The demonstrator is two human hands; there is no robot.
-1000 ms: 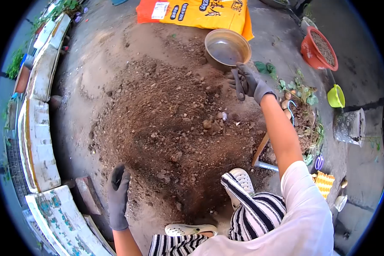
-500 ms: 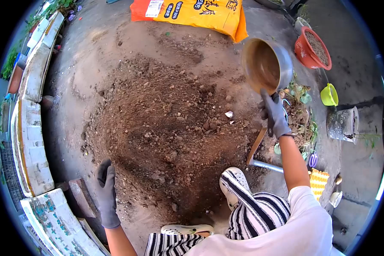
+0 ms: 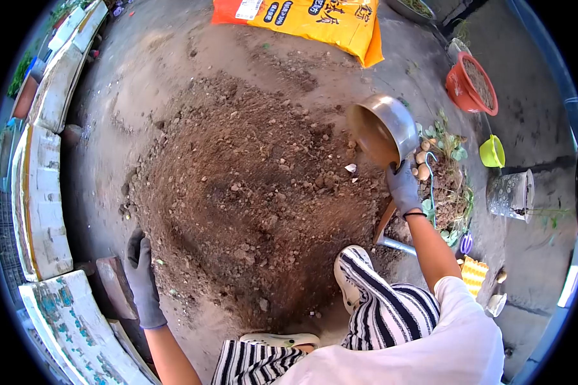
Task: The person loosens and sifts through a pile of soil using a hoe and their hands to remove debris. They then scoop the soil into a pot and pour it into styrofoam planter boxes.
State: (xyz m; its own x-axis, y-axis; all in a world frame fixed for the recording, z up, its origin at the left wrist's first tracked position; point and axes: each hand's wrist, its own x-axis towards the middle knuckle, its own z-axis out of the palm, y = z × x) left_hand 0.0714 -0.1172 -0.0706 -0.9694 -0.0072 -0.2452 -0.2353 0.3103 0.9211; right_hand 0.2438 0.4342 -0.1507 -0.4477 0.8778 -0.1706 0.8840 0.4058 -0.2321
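**dirtcurious:** ok where's the pan at?

**me:** Metal pan (image 3: 401,119) is up in my gloved right hand (image 3: 403,187), near the right edge of the soil mound (image 3: 250,186), tipped over with its mouth angled toward the dirt. Those fingers are pinching the near rim. Can't really make out where each one sits.

**dirtcurious:** and the other hand?

**me:** Gloved left hand (image 3: 144,279) just hangs by the mound's left edge, nothing in it that I can see. Fingers loosely bent, a bit of a gap at the tips.

**dirtcurious:** so how far along are you?

**me:** Partway, I'd guess. The soil's spread in one broad, low heap and looks pretty loose. Inside the pan I only see a brownish coating, no load, so I'd call it emptied. The leafy plants (image 3: 458,153) and potato-looking lumps (image 3: 423,172) sit off to the right, so that bit of sorting looks done. What's left: plenty of clods (image 3: 263,304) and a white scrap (image 3: 350,168) in the dirt. The wood-handled tool (image 3: 384,221) is lying near my right clog (image 3: 340,276).

**dirtcurious:** bag opened?

**me:** Orange bag (image 3: 347,32) is cut off up top, can't tell lol
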